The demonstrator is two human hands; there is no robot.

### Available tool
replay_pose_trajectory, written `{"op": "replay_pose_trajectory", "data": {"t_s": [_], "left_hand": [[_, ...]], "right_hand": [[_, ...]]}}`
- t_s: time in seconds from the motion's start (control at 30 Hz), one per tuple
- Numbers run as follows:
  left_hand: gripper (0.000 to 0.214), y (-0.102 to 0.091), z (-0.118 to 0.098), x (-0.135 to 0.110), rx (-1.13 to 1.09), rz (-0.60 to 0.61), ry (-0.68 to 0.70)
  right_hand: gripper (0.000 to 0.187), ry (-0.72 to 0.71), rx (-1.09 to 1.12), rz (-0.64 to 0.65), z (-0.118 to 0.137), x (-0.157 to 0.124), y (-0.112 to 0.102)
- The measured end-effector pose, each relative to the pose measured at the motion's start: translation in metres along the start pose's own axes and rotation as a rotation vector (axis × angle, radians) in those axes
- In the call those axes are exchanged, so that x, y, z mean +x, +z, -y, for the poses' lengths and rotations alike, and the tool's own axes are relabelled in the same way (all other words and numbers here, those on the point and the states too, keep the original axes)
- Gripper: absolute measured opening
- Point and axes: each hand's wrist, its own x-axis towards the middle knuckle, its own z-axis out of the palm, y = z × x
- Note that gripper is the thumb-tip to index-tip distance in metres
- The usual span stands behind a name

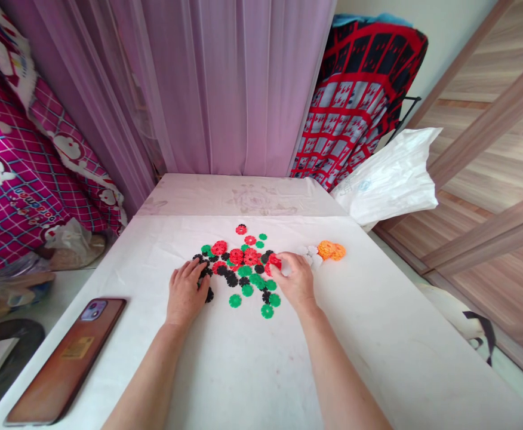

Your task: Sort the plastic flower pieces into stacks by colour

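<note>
Small notched plastic snowflake discs lie in a loose heap in the middle of the table. My left hand (pixel 188 291) rests at the left edge of the heap, fingers stretched over black snowflake discs (pixel 209 294) and partly covering them. On the right side, my right hand (pixel 298 279) pinches red snowflake discs (pixel 273 263) between thumb and fingers; how many is unclear. Between the hands are red discs (pixel 251 257), green discs (pixel 256 279) and more black ones. White discs (pixel 311 255) lie just beyond my right hand, beside a cluster of orange discs (pixel 332 250).
A brown phone (pixel 71 358) lies face down at the table's left edge. The white-covered table (pixel 243 370) reaches back to a purple curtain (pixel 243 89). A white plastic bag (pixel 391 176) stands off its right back corner, near wooden doors (pixel 494 137).
</note>
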Motion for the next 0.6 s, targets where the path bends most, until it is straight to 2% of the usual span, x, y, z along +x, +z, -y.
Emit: {"op": "replay_pose_trajectory", "data": {"t_s": [0.13,0.33,0.6], "left_hand": [[0.04,0.001,0.0,0.0,-0.001,0.0,-0.005],[0.04,0.001,0.002,0.0,-0.011,-0.005,-0.005],[0.04,0.002,0.002,0.0,-0.011,-0.006,0.004]], "right_hand": [[0.011,0.037,-0.04,0.026,-0.023,0.001,-0.007],[0.013,0.013,-0.069,0.084,-0.016,-0.001,0.004],[0.016,0.006,-0.153,0.122,-0.016,-0.002,0.002]]}}
